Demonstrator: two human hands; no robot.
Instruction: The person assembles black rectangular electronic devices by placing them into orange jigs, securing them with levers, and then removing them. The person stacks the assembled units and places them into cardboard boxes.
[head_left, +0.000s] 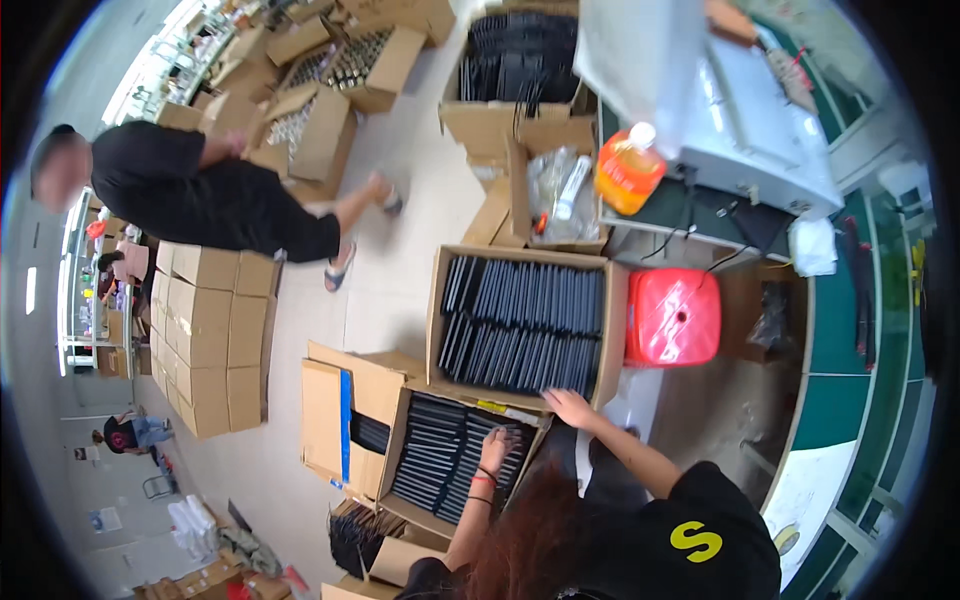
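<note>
Two open cardboard boxes of dark flat slabs dominate the floor: the bigger box [521, 322] at centre, the smaller box [450, 458] at its seven o'clock. Left hand [497, 446] rests spread-fingered on the smaller box's slabs. Right hand [570, 406] lies flat at the bigger box's near rim, holding nothing. Red plastic stool [673, 316] stands at three o'clock.

near box [425, 470]: open brown carton on the floor, tilted, packed with flat black slabs standing on edge in rows; my left hand [495, 448] rests on their tops | far box [520, 320]: bigger open carton just beyond, two rows of the same black slabs; my right hand [570, 405] touches its near edge
</note>
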